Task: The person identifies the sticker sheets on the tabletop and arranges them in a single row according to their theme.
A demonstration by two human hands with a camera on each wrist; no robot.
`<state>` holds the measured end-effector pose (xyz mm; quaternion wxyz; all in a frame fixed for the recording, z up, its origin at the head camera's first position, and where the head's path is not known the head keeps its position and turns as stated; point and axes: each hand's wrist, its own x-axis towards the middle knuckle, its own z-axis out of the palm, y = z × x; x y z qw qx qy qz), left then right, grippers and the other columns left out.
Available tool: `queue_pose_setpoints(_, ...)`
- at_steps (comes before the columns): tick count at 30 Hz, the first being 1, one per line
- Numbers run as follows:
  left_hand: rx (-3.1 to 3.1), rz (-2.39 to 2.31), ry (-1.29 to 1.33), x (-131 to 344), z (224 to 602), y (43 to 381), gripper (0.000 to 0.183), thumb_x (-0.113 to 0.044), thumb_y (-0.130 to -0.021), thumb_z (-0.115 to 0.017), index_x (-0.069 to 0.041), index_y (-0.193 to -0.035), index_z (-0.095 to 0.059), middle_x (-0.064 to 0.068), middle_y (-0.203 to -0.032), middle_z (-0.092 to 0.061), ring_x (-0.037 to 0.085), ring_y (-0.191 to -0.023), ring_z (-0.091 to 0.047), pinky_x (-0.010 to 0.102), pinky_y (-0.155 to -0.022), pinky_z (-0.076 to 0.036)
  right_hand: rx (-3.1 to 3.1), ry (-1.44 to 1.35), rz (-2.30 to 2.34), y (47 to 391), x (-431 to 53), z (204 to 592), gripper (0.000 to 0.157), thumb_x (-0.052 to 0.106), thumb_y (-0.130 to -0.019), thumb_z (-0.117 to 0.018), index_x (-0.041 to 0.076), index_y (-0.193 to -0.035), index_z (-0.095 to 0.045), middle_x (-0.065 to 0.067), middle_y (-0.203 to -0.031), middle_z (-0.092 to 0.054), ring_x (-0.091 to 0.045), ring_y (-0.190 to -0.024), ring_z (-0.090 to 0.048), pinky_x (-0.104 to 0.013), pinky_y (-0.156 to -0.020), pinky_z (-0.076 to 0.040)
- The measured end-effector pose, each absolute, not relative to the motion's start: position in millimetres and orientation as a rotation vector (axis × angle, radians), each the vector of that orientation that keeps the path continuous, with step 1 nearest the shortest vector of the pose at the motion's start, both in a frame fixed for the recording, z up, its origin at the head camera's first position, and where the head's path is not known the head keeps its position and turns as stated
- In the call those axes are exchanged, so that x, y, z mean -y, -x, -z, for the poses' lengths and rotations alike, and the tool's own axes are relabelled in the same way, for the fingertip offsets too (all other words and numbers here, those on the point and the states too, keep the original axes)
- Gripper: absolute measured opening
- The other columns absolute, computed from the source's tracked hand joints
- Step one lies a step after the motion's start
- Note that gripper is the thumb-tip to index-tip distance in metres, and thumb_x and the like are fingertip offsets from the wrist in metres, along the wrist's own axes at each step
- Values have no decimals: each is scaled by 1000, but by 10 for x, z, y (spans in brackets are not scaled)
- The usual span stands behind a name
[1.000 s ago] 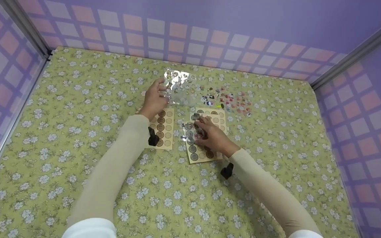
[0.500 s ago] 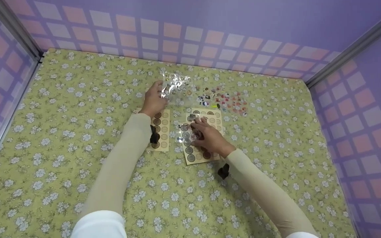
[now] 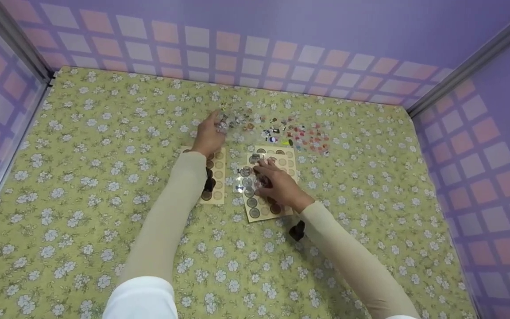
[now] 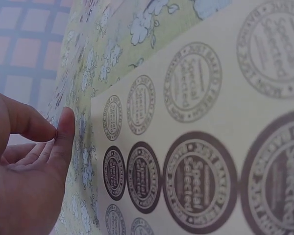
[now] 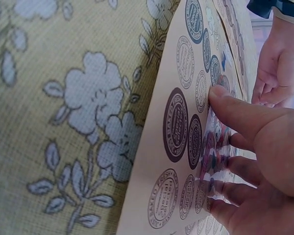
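Observation:
At the back, my left hand (image 3: 209, 136) pinches the left edge of a clear sticker sheet (image 3: 237, 122) printed with small colourful pictures. In the left wrist view, thumb and index fingertip (image 4: 63, 128) meet, but the film itself hardly shows there. Nearer the middle, my right hand (image 3: 279, 184) rests on another clear sticker sheet (image 3: 247, 182), which lies over tan sheets of round stickers (image 3: 259, 215). The right wrist view shows the thumb (image 5: 223, 98) and spread fingertips touching this film. Part of it is hidden under the hand.
Another tan sheet of round stickers (image 3: 217, 181) lies below my left wrist. Beyond the right hand lie more small colourful stickers (image 3: 310, 137), on film that barely shows. A flowered cloth (image 3: 237, 266) covers the table, with purple checked walls (image 3: 281, 57) around it.
The clear sticker sheet at my left hand has lost its bright glare and now looks flatter. My right hand stays in place on its film. The head view has shifted slightly.

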<state>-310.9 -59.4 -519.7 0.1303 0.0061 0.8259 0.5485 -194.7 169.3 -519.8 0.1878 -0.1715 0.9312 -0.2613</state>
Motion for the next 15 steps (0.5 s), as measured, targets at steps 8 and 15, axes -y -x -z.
queue_pose_setpoints(8, -2525, -1473, -89, 588, 5249, 3130, 67, 3, -95, -45, -11, -155, -20, 17, -147, -41, 30, -135, -41, 38, -89, -41, -2626, 486, 765, 1930, -1687, 5208, 68, 26, -91, -68, 14, -150, -37, -6, -161, -24, -27, -151, -11, -48, -119, -23)
queue_pose_setpoints(15, -2583, -1509, -92, 552, 5264, 3131, 71, 13, -88, -42, -11, -153, -27, 17, -142, -43, 30, -134, -42, 40, -97, -43, -2627, 496, 774, 1937, -1692, 5208, 69, 26, -90, -69, 13, -150, -37, -6, -161, -23, -28, -151, -12, -46, -119, -24)
